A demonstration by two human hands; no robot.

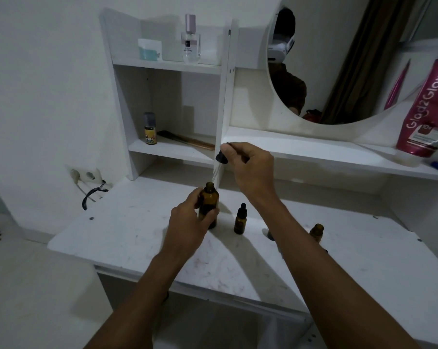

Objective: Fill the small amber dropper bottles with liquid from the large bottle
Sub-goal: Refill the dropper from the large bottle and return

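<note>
Left hand point(187, 217), frame centre, has its grip wrapped around the large bottle point(209, 205) on the bench point(127, 238); right hand point(250, 167) pinches the dropper point(219, 163) bulb above its mouth. Glass judged light, rigid, fragile, slippery: hold mid-body.

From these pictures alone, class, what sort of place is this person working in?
Most likely a dressing table in a home bedroom. A round mirror hangs over a white desk, and the shelves hold a perfume bottle, a comb and a pink lotion tube.
</note>
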